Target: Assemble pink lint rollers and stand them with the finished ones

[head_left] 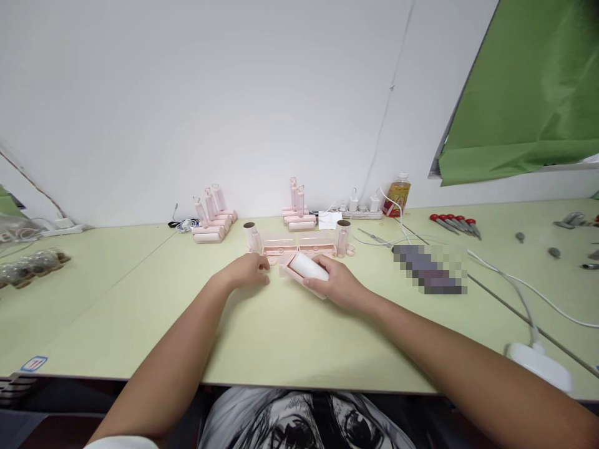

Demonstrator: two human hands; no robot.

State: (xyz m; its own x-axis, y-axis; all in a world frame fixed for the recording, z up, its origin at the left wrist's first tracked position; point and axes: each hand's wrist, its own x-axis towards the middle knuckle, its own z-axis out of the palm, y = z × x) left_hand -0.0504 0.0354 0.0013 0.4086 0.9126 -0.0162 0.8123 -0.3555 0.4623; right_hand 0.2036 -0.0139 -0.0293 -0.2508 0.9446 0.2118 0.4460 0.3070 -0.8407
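Observation:
My right hand [339,284] is closed around a pink lint roller case [293,269] with a white sticky roll [309,267] in it, tilted above the table. My left hand [246,271] has its fingers curled but apart, close to the ring end of a pink lint roller handle [272,260]; whether it touches is unclear. Behind the hands lie opened pink lint roller cases [317,250] with clear covers. A roll with a brown cardboard core [249,227] stands upright at their left, and a second cardboard-cored roll [343,226] at their right.
Pink lint rollers [209,234] stand in a group at the back left, others [301,223] at back centre. A power strip [367,214], drink bottle [397,194], scissors [374,237], red-handled tools [452,219] and a blurred-out object [430,269] are on the right. White cables cross there.

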